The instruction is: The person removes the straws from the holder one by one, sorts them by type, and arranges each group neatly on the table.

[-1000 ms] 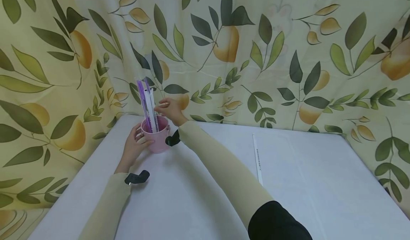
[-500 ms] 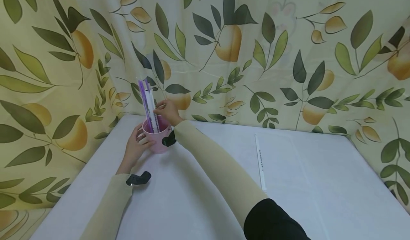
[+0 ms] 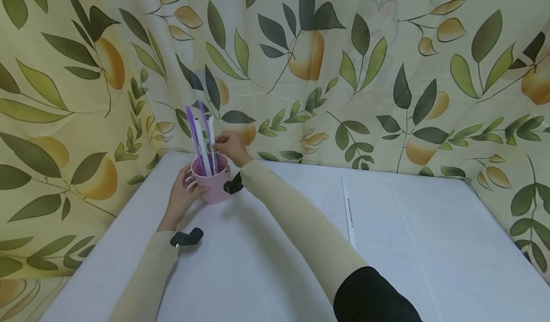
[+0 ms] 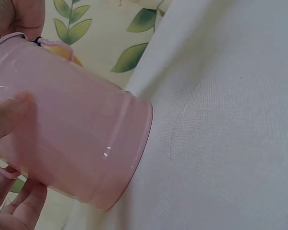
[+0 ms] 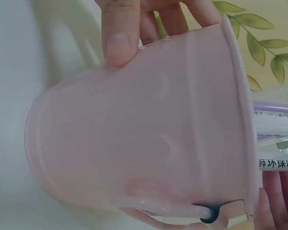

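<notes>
A small pink pail [image 3: 216, 189] stands on the table's far left part, with purple straws [image 3: 191, 126] and white wrapped straws [image 3: 200, 140] rising out of it. My left hand [image 3: 178, 200] holds the pail's left side, thumb at the front and fingers around behind; the left wrist view shows the thumb [image 4: 9, 115] against the wall. Above the rim, my right hand [image 3: 233, 148] pinches a white wrapped straw [image 3: 212, 133], whose lower end stands inside the pail. Black lettering shows on this straw [image 5: 274, 163] in the right wrist view. The lower ends are hidden.
A long white wrapped straw [image 3: 349, 212] lies on the white table [image 3: 412, 245], right of my right forearm. Behind and left of the table hangs a curtain [image 3: 275, 97] printed with leaves and fruit. The pail has a pink handle [image 4: 57, 47].
The pinched straw's top has shifted rightward with my right hand, leaving a gap from the other white straw. My left hand still holds the pail in the same place.
</notes>
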A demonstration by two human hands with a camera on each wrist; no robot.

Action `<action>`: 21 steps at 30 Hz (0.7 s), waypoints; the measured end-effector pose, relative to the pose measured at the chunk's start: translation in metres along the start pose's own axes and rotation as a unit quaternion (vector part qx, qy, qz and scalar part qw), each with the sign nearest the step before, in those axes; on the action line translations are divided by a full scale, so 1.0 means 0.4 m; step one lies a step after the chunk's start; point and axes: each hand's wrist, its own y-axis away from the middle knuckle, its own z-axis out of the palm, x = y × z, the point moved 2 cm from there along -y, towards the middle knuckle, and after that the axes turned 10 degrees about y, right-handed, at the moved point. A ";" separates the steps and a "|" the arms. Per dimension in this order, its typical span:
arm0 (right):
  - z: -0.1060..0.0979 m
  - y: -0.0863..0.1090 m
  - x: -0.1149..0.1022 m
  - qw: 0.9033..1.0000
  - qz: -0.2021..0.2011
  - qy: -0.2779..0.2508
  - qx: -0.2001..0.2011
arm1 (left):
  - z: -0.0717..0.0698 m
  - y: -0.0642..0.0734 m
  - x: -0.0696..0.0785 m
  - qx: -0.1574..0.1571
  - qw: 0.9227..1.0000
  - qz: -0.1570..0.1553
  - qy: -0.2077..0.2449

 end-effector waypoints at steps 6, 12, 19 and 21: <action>-0.014 0.002 -0.009 0.999 0.007 -0.033 -0.011 | 0.002 -0.002 0.008 -0.001 1.000 0.002 -0.007; -0.032 0.009 -0.019 0.999 0.007 -0.039 -0.014 | 0.003 -0.004 0.006 -0.005 1.000 -0.007 -0.016; -0.066 0.016 -0.049 0.998 -0.006 -0.064 -0.023 | -0.001 -0.002 0.003 -0.007 1.000 -0.014 -0.018; -0.076 0.017 -0.060 0.997 -0.005 -0.068 -0.020 | -0.003 -0.003 0.001 -0.006 1.000 -0.015 -0.018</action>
